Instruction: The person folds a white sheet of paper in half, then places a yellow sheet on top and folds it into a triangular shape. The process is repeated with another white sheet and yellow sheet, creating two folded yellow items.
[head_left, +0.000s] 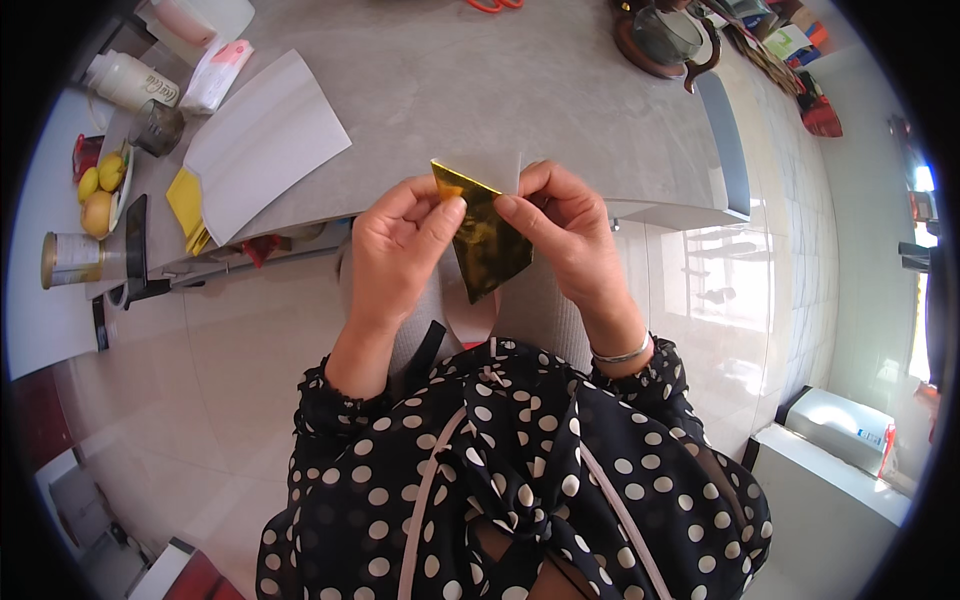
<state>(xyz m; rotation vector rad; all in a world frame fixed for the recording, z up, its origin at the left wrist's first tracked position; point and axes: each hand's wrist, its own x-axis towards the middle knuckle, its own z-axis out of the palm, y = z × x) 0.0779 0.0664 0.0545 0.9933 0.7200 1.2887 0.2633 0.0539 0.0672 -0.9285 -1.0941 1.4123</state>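
Both my hands hold one piece of folded gold foil paper (491, 251) in front of the counter's edge. It is shiny gold on the side facing me, and a white face (504, 171) shows above the slanting top fold. My left hand (405, 244) pinches its left edge, thumb on the gold side. At the upper right, my right hand (574, 232) grips the fold between thumb and fingers. The lower end of the paper hangs in a point over my lap. Fingers behind the sheet are partly hidden.
On the grey countertop (465, 82) lie white sheets (262, 142) with yellow paper (186, 206) beneath. Farther left are a smoked glass cup (157, 126), a white bottle (135, 81), a tissue pack (217, 75) and a fruit plate (126, 184). A glass pot (667, 37) stands far right; red scissor handles (495, 4) show at the top.
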